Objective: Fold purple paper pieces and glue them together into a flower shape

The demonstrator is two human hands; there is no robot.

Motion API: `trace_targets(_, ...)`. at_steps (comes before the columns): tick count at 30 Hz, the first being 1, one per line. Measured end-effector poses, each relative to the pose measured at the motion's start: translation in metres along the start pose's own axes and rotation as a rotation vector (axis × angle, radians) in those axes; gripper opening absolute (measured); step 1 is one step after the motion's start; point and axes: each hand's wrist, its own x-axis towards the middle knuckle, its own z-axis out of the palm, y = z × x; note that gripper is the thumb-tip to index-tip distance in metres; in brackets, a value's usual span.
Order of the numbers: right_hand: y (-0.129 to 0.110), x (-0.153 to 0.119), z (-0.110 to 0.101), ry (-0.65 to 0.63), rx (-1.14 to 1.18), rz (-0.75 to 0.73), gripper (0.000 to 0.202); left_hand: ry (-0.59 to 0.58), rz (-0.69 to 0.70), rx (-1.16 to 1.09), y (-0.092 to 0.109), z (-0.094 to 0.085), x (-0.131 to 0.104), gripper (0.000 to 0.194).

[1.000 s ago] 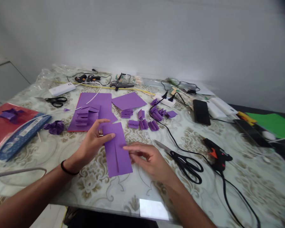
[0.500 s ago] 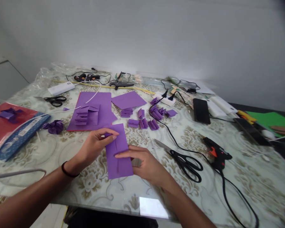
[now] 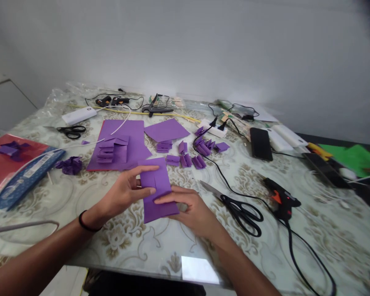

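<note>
Between my hands is a piece of purple paper [image 3: 158,181], its lower edge tipped up toward me, with a short slit or crease line near its middle. My left hand [image 3: 131,187] grips its left edge, fingers behind and thumb on the front. From the right, my right hand [image 3: 188,205] pinches the lower right edge, index finger lying across the front. Just beyond lies a stack of purple sheets [image 3: 135,135] bearing small folded purple pieces [image 3: 106,152]. More folded purple strips [image 3: 185,158] are scattered behind the held paper.
Black-handled scissors [image 3: 240,209] lie right of my hands, with a glue gun [image 3: 282,199] and its cord farther right. A phone [image 3: 261,144] and power strip [image 3: 214,128] sit behind. Crumpled purple paper [image 3: 70,165], second scissors [image 3: 70,131] and a red-and-blue packet [image 3: 24,172] are at left.
The purple paper has risen slightly and shifted right, and its near end is tilted more. My left thumb has moved down its front face. At the far right, the green sheet has shifted.
</note>
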Motion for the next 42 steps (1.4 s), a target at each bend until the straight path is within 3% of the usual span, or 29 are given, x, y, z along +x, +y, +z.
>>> trace_targets(4,0.0,0.0,-0.001,0.044,-0.012,0.05,0.016,-0.063,-0.009,0.002,0.002,0.0,-0.002,0.066)
trace_targets(13,0.001,0.001,0.001,0.124,0.018,0.094,0.012,-0.076,0.018,0.118,0.01,0.002,-0.008,0.06)
trace_targets(20,0.0,0.002,0.002,0.209,-0.009,0.095,0.02,-0.156,0.038,0.048,0.01,0.007,-0.008,0.079)
trace_targets(24,0.002,-0.001,0.005,0.239,0.056,0.174,0.014,-0.145,0.065,0.082,0.006,0.008,-0.007,0.073)
trace_targets(31,0.004,-0.001,0.011,0.32,0.265,0.214,0.05,-0.118,0.074,0.07,-0.002,0.007,-0.005,0.064)
trace_targets(42,0.007,0.002,0.009,0.33,0.309,0.235,0.041,-0.086,0.054,0.11,-0.001,0.006,-0.007,0.056)
